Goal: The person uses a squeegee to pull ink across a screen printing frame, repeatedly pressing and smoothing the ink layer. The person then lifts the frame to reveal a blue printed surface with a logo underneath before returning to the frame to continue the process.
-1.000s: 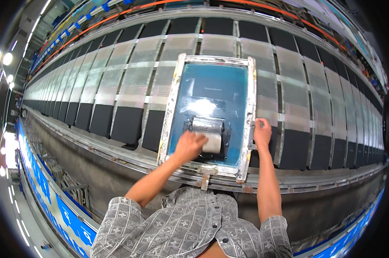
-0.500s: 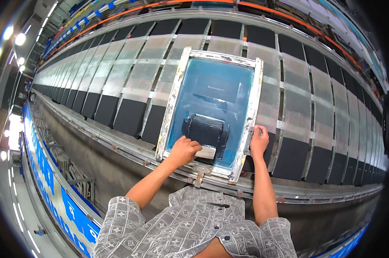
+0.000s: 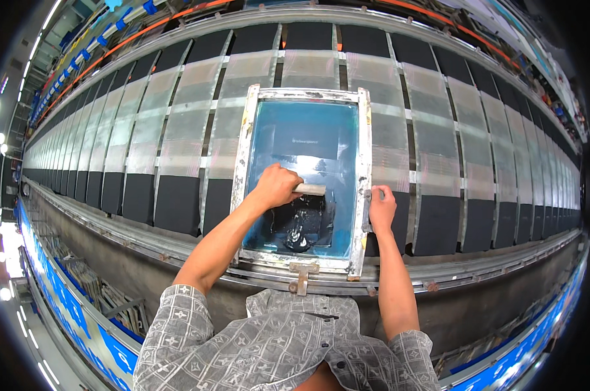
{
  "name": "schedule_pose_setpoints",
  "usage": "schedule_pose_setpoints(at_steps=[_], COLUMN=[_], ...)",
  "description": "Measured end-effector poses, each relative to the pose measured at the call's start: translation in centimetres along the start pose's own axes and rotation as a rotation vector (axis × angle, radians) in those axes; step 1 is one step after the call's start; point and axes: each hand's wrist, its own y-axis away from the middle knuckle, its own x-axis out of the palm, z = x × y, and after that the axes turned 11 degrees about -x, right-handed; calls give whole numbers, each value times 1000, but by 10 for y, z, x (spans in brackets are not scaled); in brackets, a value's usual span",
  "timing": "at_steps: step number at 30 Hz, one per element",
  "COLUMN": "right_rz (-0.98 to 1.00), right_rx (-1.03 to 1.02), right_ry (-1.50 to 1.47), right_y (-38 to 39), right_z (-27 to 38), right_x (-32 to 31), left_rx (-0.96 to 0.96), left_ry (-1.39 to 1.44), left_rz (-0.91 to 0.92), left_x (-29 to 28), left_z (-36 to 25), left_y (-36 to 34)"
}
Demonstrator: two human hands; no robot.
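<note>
A screen-printing frame (image 3: pixel 365 143) with white, ink-stained bars and a blue mesh (image 3: pixel 291 120) lies in front of me over the row of dark pieces. My left hand (image 3: pixel 278 186) is closed around a squeegee (image 3: pixel 312 189) with a pale handle, held over the middle of the mesh. Beneath and nearer than the squeegee spreads black ink (image 3: pixel 308 218), with a shiny blob close to the near bar. At the frame's right bar, my right hand (image 3: pixel 382 207) has its fingers closed on the edge. Its fingertips are partly hidden.
Black fabric pieces (image 3: pixel 438 225) with pale, sheer middle bands run in a long row left and right. A metal rail (image 3: pixel 412 277) borders the near side, where a rusty bracket (image 3: pixel 302 277) meets the frame. Blue-and-white panels (image 3: pixel 93 319) stand lower left.
My left hand has moved the squeegee away from me, from the near end of the ink to its far side. A shiny ink blob now shows nearer me. The whole view has shifted.
</note>
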Motion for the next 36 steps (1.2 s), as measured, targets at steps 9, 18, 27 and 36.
schedule_pose_setpoints(at_steps=[9,18,27,36], right_rz=[-19,94,21,-14], right_rx=[-90,192,102,-165], right_ry=[-11,-258,-74,-222], right_y=[-2,-12,-15,39], right_z=[-15,-36,10,56], right_x=[0,7,-10,95], left_rx=[0,-21,-27,-174], left_ry=[-21,31,30,-5], left_rz=[4,-24,-352,-64], left_x=[25,-6,53,-7], left_z=[-34,-20,-66,31], left_y=[72,36,144,196])
